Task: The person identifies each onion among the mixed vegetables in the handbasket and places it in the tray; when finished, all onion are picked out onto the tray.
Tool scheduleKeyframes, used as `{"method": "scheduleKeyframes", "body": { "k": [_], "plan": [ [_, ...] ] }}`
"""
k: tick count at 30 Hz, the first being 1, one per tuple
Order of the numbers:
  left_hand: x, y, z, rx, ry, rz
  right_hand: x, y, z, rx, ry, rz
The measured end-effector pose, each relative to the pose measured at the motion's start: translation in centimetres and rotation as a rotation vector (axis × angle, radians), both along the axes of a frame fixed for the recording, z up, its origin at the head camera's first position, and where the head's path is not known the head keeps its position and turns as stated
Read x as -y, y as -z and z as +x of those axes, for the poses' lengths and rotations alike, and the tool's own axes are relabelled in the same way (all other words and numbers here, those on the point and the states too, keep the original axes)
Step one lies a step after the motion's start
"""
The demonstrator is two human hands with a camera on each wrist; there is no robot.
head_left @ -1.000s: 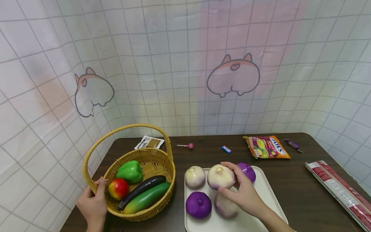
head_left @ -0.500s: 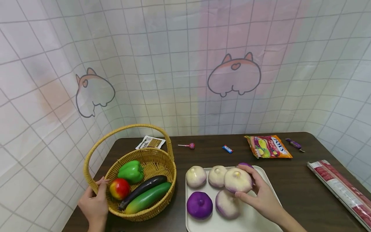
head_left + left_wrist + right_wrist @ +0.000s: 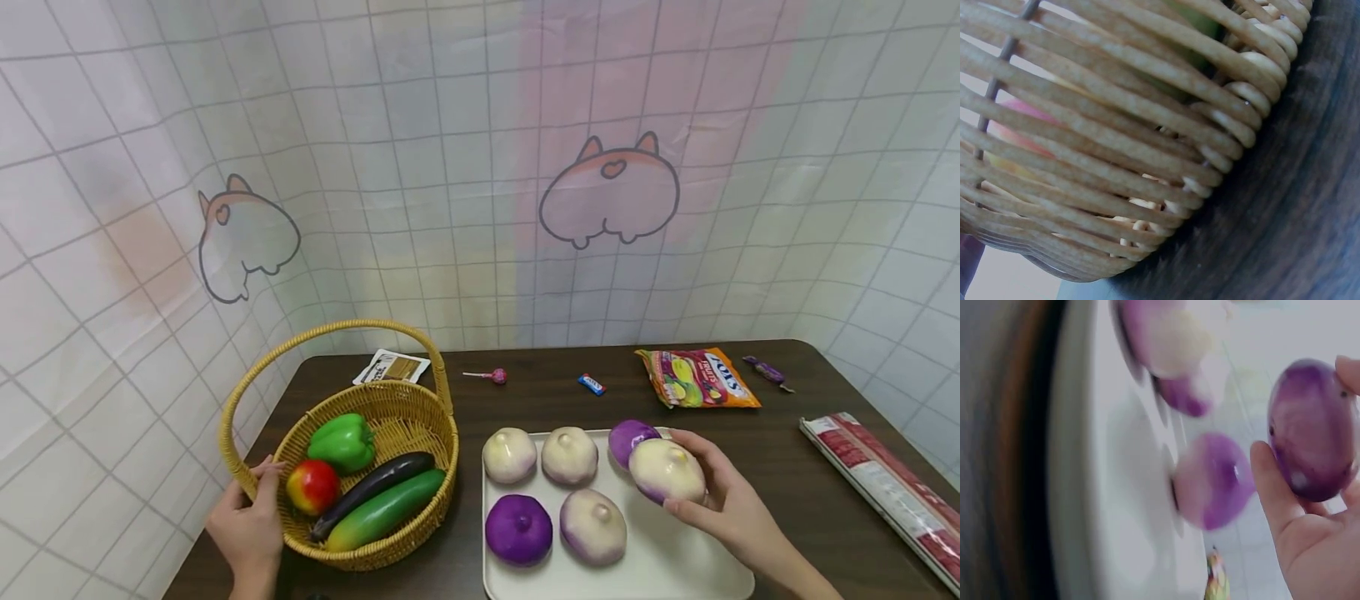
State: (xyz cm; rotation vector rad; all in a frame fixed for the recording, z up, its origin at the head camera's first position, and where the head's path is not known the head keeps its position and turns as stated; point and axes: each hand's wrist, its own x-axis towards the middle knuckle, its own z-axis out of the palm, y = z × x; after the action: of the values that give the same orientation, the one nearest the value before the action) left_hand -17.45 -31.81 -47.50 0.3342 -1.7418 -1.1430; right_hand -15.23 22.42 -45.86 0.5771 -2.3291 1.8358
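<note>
In the head view my right hand point(image 3: 731, 504) pinches a white-and-purple turnip point(image 3: 670, 472) between thumb and fingers, tilted over the right part of a white tray point(image 3: 693, 567). Its purple underside faces the right wrist view. A purple turnip point(image 3: 632, 442) sits partly behind it. Three white-topped turnips, one of them the front turnip point(image 3: 594, 527), and a dark purple turnip point(image 3: 518, 530) also lie on the tray. On the left, my left hand point(image 3: 250, 525) grips the wicker basket point(image 3: 375, 554) by its rim at the handle's foot.
The basket holds a green bell pepper point(image 3: 342, 442), a red-yellow fruit point(image 3: 313, 487), an eggplant point(image 3: 375, 492) and a green cucumber-like vegetable point(image 3: 386, 510). Along the back lie a flat packet point(image 3: 392, 367), a lollipop point(image 3: 497, 376), small candies and a candy bag point(image 3: 697, 379). A long red-white package point(image 3: 885, 492) lies right.
My right hand has carried the turnip to the right across the tray, uncovering a white turnip at the back and the front one. My left hand stays on the basket.
</note>
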Motion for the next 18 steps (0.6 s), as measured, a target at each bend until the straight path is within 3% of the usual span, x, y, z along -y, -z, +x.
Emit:
{"method": "scheduleKeyframes", "body": {
  "k": [10, 18],
  "plan": [
    [0.0, -0.1, 0.1, 0.012, 0.002, 0.002, -3.1, 0.6, -0.3, -0.029, -0.050, 0.113],
    [0.0, -0.3, 0.1, -0.004, -0.001, -0.012, -3.6, 1.3, -0.4, -0.084, -0.128, 0.226]
  ]
}}
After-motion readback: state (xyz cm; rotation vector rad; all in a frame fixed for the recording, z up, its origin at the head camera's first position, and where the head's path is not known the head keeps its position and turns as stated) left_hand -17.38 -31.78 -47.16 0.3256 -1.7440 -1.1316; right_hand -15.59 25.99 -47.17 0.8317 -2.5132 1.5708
